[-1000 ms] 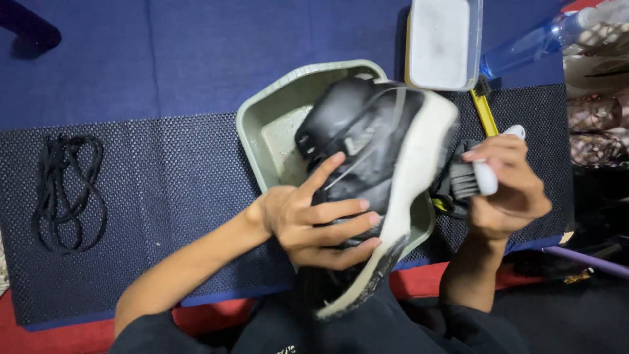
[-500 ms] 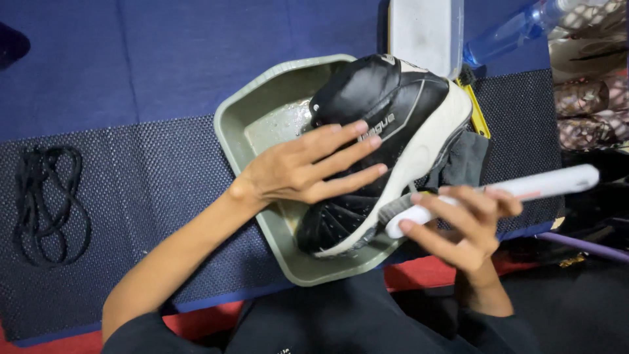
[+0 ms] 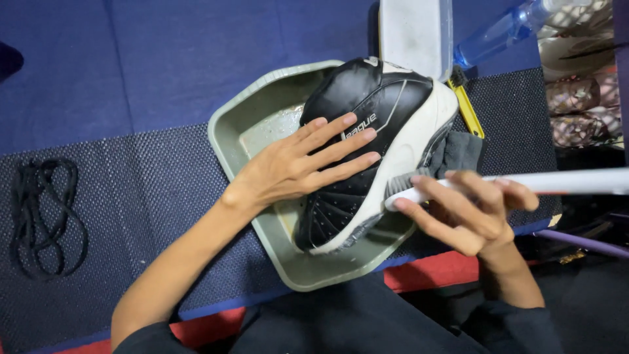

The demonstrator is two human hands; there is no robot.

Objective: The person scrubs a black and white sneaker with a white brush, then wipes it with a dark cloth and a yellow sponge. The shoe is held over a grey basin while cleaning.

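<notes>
A black sneaker with a white sole [image 3: 386, 111] lies on its side in a grey-green plastic tray [image 3: 262, 105]. My left hand [image 3: 298, 164] rests flat on the shoe's upper, fingers spread, pinning it down. My right hand [image 3: 465, 210] grips a white long-handled brush [image 3: 557, 182]; its dark bristle head touches the white sole edge at the shoe's right side. The handle sticks out to the right.
Black laces [image 3: 42, 216] lie coiled on the dark mesh mat at left. A white rectangular container [image 3: 413, 29], a blue spray bottle [image 3: 498, 33], a yellow-handled brush [image 3: 468, 105] and a dark cloth [image 3: 462, 152] sit behind and right of the tray. Blue mat beyond.
The shoe went from held up and tilted to lying in the tray. My left hand flattened on top of it. My right hand turned the brush so its handle points right.
</notes>
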